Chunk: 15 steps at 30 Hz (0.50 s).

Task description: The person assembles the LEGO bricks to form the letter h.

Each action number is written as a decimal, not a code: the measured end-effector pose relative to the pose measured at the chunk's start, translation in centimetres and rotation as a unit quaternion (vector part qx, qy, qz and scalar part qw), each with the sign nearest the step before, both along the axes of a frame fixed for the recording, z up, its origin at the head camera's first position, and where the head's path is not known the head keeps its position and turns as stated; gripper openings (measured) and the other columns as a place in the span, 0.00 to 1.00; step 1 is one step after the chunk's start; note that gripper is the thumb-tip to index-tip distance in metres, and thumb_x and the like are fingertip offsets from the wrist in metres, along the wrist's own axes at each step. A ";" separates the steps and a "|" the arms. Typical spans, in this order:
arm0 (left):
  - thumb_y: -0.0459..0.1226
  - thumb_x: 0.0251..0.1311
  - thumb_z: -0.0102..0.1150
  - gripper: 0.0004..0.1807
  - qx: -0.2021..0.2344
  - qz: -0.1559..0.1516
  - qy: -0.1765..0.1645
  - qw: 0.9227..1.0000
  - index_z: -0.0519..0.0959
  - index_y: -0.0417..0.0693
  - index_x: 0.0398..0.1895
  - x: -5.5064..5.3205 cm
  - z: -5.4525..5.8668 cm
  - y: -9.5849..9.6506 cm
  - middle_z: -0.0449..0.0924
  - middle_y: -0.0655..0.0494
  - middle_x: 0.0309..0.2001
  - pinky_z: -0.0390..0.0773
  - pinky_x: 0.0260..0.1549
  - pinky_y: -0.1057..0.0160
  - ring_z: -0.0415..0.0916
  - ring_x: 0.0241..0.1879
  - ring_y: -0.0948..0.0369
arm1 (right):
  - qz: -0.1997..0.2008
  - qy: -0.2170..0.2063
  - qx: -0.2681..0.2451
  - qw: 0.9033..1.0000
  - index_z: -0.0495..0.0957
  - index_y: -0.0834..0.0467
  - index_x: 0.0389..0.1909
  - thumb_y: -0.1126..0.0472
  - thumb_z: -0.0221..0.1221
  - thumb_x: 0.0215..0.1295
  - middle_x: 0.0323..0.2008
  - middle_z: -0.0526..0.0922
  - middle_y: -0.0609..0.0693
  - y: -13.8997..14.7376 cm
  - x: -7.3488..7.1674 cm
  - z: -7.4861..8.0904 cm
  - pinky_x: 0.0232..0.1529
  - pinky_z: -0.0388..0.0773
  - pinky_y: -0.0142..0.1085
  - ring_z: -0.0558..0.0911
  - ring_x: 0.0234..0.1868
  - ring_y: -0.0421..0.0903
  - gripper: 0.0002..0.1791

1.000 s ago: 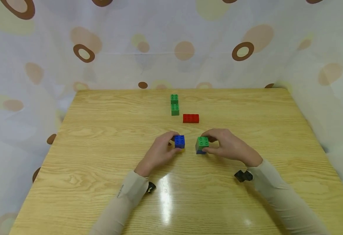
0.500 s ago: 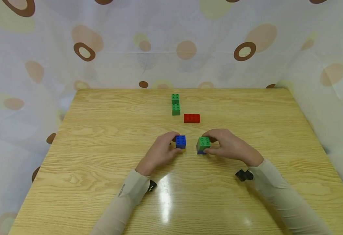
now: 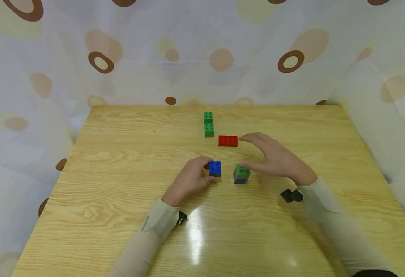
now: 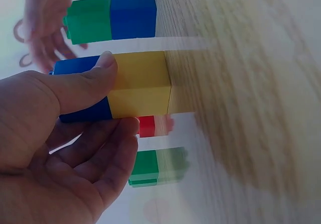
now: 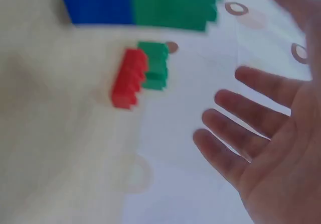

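Note:
My left hand holds a stack of two bricks, a blue toy brick on top of a yellow brick, between thumb and fingers. The left wrist view shows the yellow one standing on the table. To the right stands a second stack, a green brick over a blue brick. My right hand has its fingers spread and holds nothing. Its thumb overlaps the top of the green brick in the head view, and the fingertips reach toward the red brick.
Behind the red brick, two green bricks lie one behind the other on the wooden table. A patterned cloth hangs along the table's back and sides.
My right hand has let go of the green-and-blue stack, spread its fingers and moved up and away from it. The left hand keeps its hold on the blue-and-yellow stack.

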<state>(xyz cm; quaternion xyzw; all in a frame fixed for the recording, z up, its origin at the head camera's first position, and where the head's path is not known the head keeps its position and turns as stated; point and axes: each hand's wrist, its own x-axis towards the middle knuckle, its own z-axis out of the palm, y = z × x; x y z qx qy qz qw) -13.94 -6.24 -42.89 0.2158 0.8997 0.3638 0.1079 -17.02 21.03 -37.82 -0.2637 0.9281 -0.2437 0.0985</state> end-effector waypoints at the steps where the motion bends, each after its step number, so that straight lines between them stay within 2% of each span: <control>1: 0.37 0.61 0.72 0.22 0.000 -0.002 -0.003 1.000 0.79 0.39 0.57 0.0 0.0 0.1 0.83 0.49 0.49 0.80 0.51 0.56 0.78 0.47 0.55 | -0.004 0.015 0.004 1.000 0.65 0.53 0.74 0.37 0.64 0.66 0.71 0.68 0.55 0.0 -0.5 0.5 0.69 0.65 0.61 0.67 0.72 0.58 0.42; 3: 0.37 0.61 0.72 0.22 0.000 -0.005 -0.007 1.000 0.79 0.39 0.56 0.0 0.1 0.3 0.83 0.49 0.49 0.80 0.51 0.56 0.78 0.47 0.55 | -0.004 0.046 0.014 0.999 0.66 0.56 0.73 0.41 0.64 0.67 0.70 0.70 0.57 0.0 -1.7 1.3 0.68 0.66 0.60 0.69 0.71 0.59 0.39; 6: 0.37 0.61 0.72 0.20 0.000 -0.005 -0.010 1.000 0.79 0.40 0.54 0.0 0.2 0.4 0.83 0.50 0.47 0.79 0.51 0.56 0.77 0.45 0.55 | 0.007 0.062 0.032 0.998 0.67 0.59 0.72 0.46 0.63 0.70 0.69 0.71 0.59 -0.3 -3.7 2.1 0.68 0.66 0.59 0.69 0.70 0.60 0.36; 10: 0.37 0.60 0.72 0.18 0.004 -0.001 -0.013 1.000 0.80 0.41 0.51 -0.1 0.2 0.6 0.82 0.50 0.45 0.79 0.50 0.57 0.77 0.44 0.56 | 0.023 0.051 0.062 0.997 0.68 0.61 0.71 0.48 0.62 0.71 0.69 0.72 0.59 -1.3 -6.2 2.2 0.69 0.66 0.58 0.70 0.70 0.60 0.34; 15: 0.36 0.60 0.73 0.15 0.008 -0.005 -0.021 1.000 0.80 0.42 0.47 -0.2 0.1 0.8 0.82 0.52 0.44 0.79 0.51 0.57 0.77 0.43 0.56 | 0.047 0.012 0.101 0.994 0.70 0.62 0.70 0.51 0.62 0.71 0.68 0.74 0.60 -2.7 -8.5 0.6 0.68 0.69 0.56 0.73 0.68 0.60 0.31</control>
